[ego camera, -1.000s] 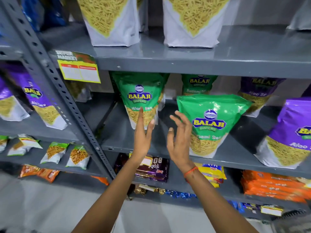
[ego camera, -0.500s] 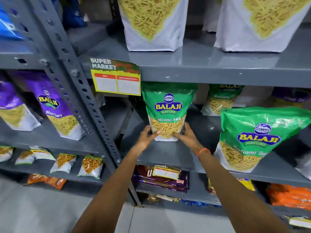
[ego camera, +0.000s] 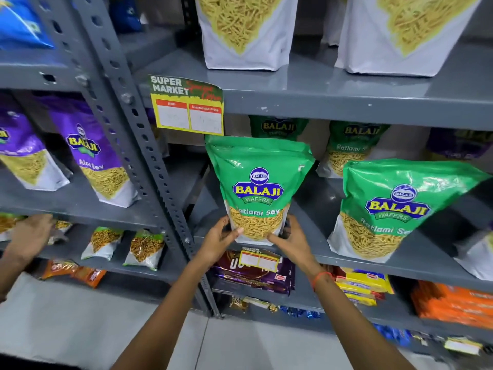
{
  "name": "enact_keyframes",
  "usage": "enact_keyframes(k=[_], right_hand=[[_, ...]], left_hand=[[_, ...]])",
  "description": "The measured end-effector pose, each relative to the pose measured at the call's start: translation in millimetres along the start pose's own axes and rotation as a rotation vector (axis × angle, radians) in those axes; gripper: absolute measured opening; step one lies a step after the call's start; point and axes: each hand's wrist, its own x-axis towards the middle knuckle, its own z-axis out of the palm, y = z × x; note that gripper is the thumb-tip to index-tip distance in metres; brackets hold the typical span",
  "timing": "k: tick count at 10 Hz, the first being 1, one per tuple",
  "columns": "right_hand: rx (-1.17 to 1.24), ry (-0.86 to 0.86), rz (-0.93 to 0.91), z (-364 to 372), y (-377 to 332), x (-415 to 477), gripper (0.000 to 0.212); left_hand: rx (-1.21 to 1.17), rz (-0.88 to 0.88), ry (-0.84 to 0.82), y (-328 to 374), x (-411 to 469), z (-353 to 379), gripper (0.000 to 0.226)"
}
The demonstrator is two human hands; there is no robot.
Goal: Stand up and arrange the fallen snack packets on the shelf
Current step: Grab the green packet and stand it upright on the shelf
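Note:
A green Balaji Ratlami Sev packet point(ego camera: 257, 188) stands upright at the front edge of the grey middle shelf point(ego camera: 400, 265). My left hand point(ego camera: 217, 243) grips its lower left corner and my right hand point(ego camera: 292, 243) grips its lower right corner. A second green packet point(ego camera: 394, 206) stands upright to its right, leaning slightly. Two more green packets point(ego camera: 349, 148) stand further back on the same shelf.
Another person's hand point(ego camera: 29, 236) reaches into the left bay near small snack packets point(ego camera: 144, 248). Purple Aloo Sev packets point(ego camera: 96, 156) stand in the left bay. A perforated upright post point(ego camera: 138, 145) divides the bays. A price tag point(ego camera: 186, 105) hangs above. White packets point(ego camera: 245, 30) fill the top shelf.
Both my hands closed on the left green packet and pulled it forward to the shelf's front edge. Another person's hand has appeared at the far left.

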Motion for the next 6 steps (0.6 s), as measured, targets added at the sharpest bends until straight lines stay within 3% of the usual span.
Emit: enact_keyframes(k=[2,3,4,5,6], right_hand=[[-0.071,-0.017,0.023,-1,0,-3,0.068],[-0.287,-0.005,0.006,-4,-1,-7,0.068],[-0.640,0.013,-0.053,-24,-18,-21,0.055],[-0.843,-0.109,-0.067,-54,-61,-36,0.038],[-1.033,-0.127,-0.153,-104,-145,-66,0.028]], left_hand=[[-0.003,-0.081,-0.010,13,-12,6,0.050],[0.300,-0.133,0.096,22,-23,15,0.037],[0.731,-0.191,0.198,57,-43,34,0.029],[0.872,-0.123,0.095,115,-60,67,0.022],[0.930,0.052,-0.046,201,-72,91,0.022]])
